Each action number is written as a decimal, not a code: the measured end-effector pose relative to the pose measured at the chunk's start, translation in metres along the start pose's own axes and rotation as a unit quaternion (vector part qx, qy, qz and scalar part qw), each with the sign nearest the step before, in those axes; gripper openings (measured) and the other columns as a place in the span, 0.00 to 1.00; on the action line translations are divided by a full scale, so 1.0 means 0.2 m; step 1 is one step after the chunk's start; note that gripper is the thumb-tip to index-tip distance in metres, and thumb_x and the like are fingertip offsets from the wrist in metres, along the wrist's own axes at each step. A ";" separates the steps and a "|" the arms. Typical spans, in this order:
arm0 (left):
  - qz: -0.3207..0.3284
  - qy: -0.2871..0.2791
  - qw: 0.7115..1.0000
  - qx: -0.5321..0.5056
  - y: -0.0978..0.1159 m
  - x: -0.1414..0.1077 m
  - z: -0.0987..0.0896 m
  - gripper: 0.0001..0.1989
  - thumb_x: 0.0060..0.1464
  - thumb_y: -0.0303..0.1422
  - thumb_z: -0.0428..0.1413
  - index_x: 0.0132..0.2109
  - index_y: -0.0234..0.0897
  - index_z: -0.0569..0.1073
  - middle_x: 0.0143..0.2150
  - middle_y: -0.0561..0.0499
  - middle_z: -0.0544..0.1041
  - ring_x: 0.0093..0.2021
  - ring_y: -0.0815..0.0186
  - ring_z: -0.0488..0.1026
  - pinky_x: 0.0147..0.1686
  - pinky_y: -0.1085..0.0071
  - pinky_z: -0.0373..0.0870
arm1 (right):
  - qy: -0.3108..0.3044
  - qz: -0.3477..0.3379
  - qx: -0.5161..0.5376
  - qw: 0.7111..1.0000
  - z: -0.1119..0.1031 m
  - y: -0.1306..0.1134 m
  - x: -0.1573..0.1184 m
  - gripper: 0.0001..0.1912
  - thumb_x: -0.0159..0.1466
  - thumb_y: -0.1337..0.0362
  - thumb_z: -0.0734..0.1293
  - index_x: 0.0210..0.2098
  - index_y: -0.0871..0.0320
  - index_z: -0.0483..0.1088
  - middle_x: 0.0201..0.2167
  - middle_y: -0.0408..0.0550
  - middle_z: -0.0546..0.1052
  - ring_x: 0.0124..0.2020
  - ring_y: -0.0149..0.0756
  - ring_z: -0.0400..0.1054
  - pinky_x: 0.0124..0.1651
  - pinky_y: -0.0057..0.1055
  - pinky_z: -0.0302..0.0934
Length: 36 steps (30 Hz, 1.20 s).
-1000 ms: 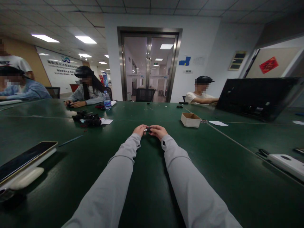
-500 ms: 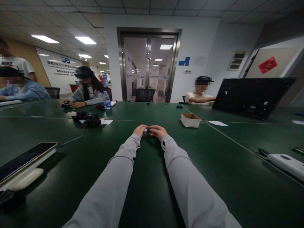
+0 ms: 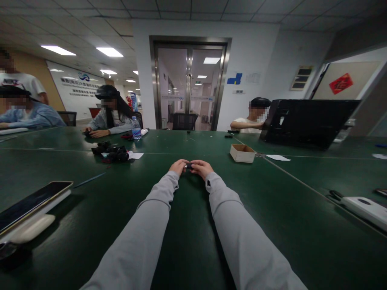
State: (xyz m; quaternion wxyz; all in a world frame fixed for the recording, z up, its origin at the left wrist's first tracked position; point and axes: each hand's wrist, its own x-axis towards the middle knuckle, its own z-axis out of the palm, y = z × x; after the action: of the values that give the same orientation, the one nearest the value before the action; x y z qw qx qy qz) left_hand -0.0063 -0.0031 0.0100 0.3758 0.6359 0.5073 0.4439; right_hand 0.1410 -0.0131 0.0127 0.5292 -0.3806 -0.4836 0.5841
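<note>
Green table [image 3: 187, 233], far edge beyond: left hand [image 3: 177, 166], right hand [image 3: 203, 167], grip closed on small black-and-silver piece [image 3: 188, 165]! Holding step; steadiness likely needed.

Metal-framed glass doors [image 3: 172, 66] stand at twelve o'clock in a white wall [image 3: 256, 52], a dark chair [image 3: 184, 120] before them. Ceiling lights [image 3: 109, 52] glow towards ten; a green tabletop [image 3: 272, 209] spreads around six.

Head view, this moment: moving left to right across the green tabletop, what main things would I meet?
Phone, thin blue stick, water bottle, left hand, small dark object, right hand, open box, white device.
</note>
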 end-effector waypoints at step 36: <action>-0.016 0.003 0.995 0.100 0.08 -0.16 0.06 0.21 0.54 0.47 0.39 0.33 0.37 0.69 0.22 0.52 0.71 0.21 0.69 0.67 0.26 0.74 0.62 | -0.011 -0.005 -0.163 0.987 0.08 -0.01 -0.09 0.16 0.45 0.75 0.70 0.30 0.60 0.62 0.16 0.37 0.69 0.11 0.27 0.62 0.13 0.23 0.59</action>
State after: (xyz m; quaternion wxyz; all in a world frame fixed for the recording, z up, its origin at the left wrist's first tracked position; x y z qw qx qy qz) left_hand 0.0064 -0.0384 0.0150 0.3156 0.6606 0.5609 0.3866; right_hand 0.1297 -0.0331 0.0182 0.4577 -0.4526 -0.5799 0.4994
